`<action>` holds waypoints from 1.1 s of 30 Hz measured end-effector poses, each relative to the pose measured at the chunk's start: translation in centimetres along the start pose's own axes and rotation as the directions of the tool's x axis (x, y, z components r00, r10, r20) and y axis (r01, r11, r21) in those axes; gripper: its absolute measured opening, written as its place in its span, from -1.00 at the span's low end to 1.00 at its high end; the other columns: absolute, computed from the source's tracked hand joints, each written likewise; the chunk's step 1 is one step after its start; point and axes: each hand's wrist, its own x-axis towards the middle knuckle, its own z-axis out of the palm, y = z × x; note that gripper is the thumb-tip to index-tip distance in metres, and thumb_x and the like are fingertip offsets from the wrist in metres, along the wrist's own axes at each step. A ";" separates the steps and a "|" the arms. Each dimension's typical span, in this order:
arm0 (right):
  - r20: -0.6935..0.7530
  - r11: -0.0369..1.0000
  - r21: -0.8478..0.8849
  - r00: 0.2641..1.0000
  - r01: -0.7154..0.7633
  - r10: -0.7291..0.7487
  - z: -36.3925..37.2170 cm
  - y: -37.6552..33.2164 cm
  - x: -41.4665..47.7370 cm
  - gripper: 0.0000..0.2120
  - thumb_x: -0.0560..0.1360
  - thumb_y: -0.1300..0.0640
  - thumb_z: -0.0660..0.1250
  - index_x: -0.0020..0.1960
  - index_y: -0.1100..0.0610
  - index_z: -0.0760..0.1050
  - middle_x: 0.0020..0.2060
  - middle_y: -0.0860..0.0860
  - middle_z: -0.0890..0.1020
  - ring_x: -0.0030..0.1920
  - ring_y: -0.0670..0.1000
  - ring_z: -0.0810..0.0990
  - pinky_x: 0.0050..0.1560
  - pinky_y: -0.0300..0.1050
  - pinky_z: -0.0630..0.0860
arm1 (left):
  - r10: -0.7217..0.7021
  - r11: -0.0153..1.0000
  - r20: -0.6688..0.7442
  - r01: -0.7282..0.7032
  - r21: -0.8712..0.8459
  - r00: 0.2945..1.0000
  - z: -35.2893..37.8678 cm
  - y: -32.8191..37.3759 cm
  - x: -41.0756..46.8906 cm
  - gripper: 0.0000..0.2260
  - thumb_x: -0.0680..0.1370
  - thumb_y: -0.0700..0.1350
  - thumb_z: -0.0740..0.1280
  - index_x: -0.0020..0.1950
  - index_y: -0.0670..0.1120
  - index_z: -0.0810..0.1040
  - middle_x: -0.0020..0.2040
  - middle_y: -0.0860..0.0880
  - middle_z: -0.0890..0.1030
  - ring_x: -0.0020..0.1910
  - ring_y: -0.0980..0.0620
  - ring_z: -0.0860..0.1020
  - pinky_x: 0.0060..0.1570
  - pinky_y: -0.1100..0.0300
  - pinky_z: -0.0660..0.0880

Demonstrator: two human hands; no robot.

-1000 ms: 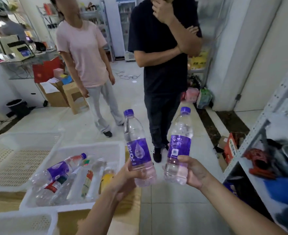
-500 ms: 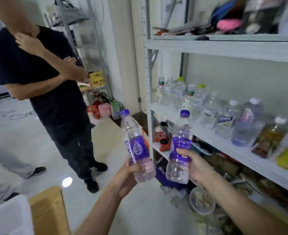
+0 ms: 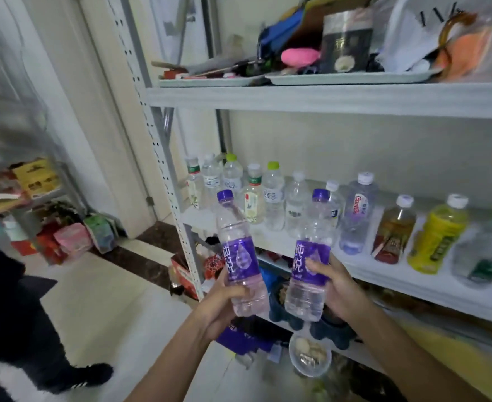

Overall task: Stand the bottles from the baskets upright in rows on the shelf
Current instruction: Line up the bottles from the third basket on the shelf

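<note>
The left water bottle (image 3: pixel 240 256), purple-labelled, is gripped near its base by the left hand (image 3: pixel 224 303), and the right water bottle (image 3: pixel 310 258) by the right hand (image 3: pixel 337 288). Both are upright before the shelf (image 3: pixel 413 288). A second ago they were out in the room; now the standing bottles (image 3: pixel 273 198) are near, so placing seems next.

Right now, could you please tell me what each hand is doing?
Left hand: closed around the lower part of a purple-label water bottle, held upright.
Right hand: closed around a second purple-label bottle, also upright.
</note>
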 end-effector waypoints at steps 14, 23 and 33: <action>-0.139 0.964 -0.254 0.984 0.077 -0.115 5.9 3.1 12.7 -0.15 -0.04 0.16 0.68 0.22 0.14 0.47 0.07 0.12 0.63 0.04 0.12 0.62 -0.07 -0.05 0.59 | 0.051 0.996 -0.066 -0.046 0.072 0.997 -12.2 6.0 10.6 -0.17 0.07 -0.34 0.51 0.33 -0.08 0.40 0.09 -0.18 0.63 0.07 -0.16 0.61 -0.05 0.05 0.55; -0.037 0.844 -0.504 0.972 0.184 -0.234 11.4 5.1 23.0 -0.54 0.30 0.50 0.45 0.04 0.06 0.50 -0.01 0.01 0.63 -0.08 -0.14 0.63 -0.05 -0.32 0.55 | 0.183 0.978 -0.253 -0.151 0.142 0.950 -18.3 11.8 17.2 -0.12 0.11 -0.26 0.58 0.40 -0.06 0.35 0.20 -0.15 0.59 0.20 -0.15 0.56 0.21 -0.09 0.50; -0.147 0.796 -0.567 0.925 0.212 -0.351 15.1 9.6 30.1 -0.42 0.11 0.01 0.47 0.13 -0.07 0.47 0.07 -0.16 0.60 0.05 -0.20 0.59 0.06 -0.33 0.51 | 0.299 0.877 -0.321 -0.127 0.463 0.899 -24.1 14.5 25.3 -0.44 0.28 -0.47 0.50 0.08 0.02 0.42 -0.06 0.13 0.56 -0.08 0.18 0.53 -0.32 0.53 0.44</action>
